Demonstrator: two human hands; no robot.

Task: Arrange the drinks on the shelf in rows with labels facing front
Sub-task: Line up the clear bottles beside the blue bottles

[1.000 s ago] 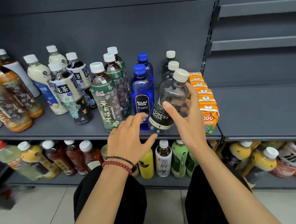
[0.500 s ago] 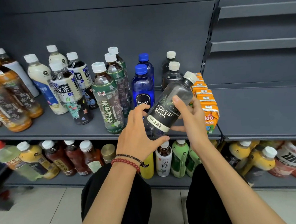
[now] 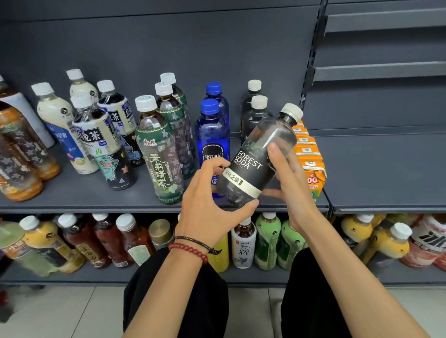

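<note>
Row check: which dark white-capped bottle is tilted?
The Forest Soda bottle, gripped by the left hand and right hand; the two bottles behind stand upright.

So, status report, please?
Left hand, right hand both grip clear black-labelled Forest Soda bottle, tilted over grey metal shelf. Blue plastic Bolsa bottle close behind.

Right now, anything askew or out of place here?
The Forest Soda bottle is off its row, held tilted by the left hand and right hand. Lower right, the yellow bottles lean in a jumble, not rows.
</note>
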